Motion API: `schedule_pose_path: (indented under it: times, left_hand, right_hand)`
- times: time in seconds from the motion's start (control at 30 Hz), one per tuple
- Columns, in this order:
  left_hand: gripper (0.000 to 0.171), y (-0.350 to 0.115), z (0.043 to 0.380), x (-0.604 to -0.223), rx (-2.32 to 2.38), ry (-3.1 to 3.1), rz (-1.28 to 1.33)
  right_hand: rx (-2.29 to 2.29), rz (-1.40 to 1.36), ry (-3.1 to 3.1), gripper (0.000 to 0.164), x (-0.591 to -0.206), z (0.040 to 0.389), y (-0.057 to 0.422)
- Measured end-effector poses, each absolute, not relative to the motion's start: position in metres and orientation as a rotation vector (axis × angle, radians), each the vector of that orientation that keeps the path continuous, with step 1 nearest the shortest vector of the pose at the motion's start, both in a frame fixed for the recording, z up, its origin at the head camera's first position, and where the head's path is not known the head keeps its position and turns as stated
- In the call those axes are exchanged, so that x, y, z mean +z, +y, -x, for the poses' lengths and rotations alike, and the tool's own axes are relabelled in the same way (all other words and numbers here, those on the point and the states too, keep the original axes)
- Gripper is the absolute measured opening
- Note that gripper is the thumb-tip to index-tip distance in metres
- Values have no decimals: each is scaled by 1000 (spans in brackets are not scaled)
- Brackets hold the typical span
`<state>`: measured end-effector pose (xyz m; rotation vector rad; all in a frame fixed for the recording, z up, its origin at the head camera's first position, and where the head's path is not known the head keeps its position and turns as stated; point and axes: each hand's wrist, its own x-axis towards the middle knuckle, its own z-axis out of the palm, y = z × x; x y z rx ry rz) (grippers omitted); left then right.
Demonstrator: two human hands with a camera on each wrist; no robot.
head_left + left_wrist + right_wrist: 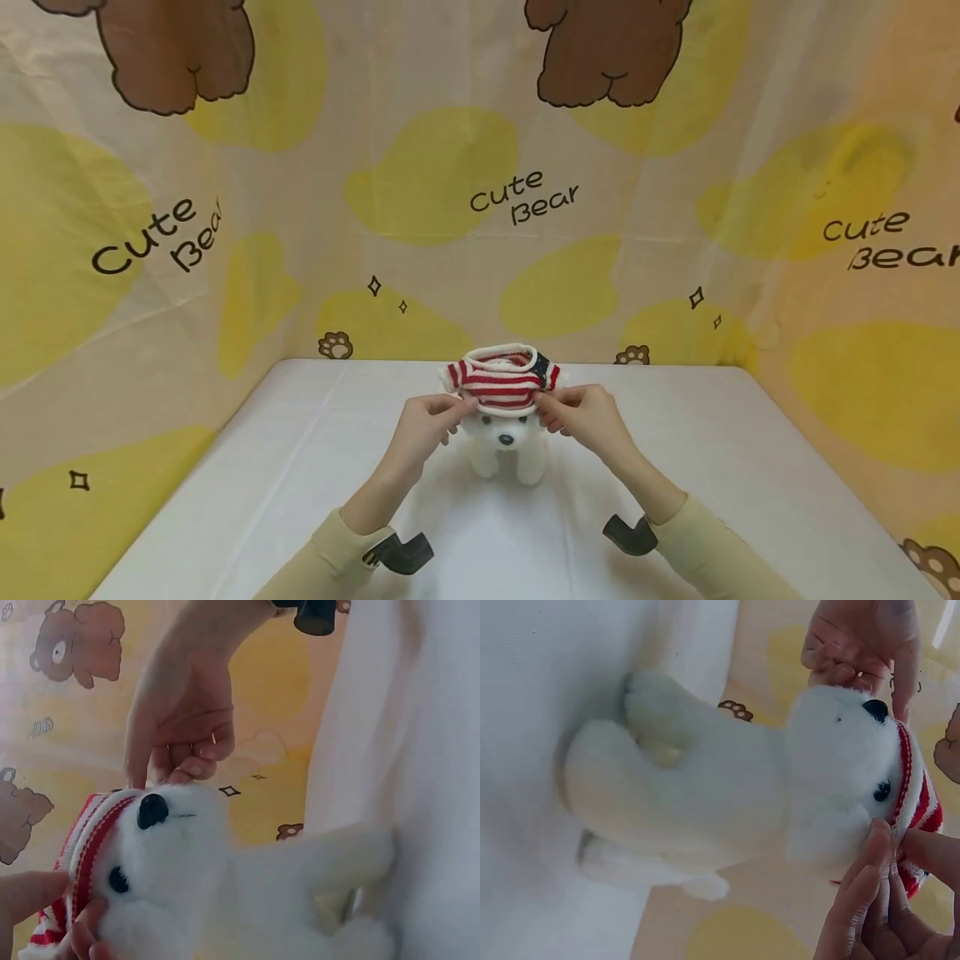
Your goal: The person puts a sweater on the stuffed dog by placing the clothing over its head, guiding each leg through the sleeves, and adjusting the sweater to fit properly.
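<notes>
A white plush dog stands on the table, facing me. A small red-and-white striped knitted sweater with a dark patch sits over the top of its head, its hem just above the eyes. My left hand pinches the hem at the left side between thumb and fingers. At the other side of the hem, my right hand pinches the knit likewise. In the right wrist view the dog's muzzle and body show below the sweater. The ears are partly hidden.
The white-covered table meets patterned cloth walls at the back and sides. A black curved strap piece sticks out at the left wrist, and a similar black piece at the right.
</notes>
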<state>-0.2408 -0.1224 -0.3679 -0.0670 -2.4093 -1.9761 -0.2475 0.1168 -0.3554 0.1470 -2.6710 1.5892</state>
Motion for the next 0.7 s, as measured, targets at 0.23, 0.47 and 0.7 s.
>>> schedule_pose_path:
  times: [0.23, 0.47, 0.7]
  left_hand:
    - [25, -116, 242, -373, -2185, -2318, 19]
    - [13, -118, 240, -376, -2443, -2192, 113]
    - [6, -121, 239, -382, -2443, -2147, 253]
  right_hand:
    - [1752, -105, -2630, 23, -359, 247, 113]
    - [1734, -175, -2665, 18, -359, 238, 116]
    - [1629, -263, -2682, 16, -361, 235, 121]
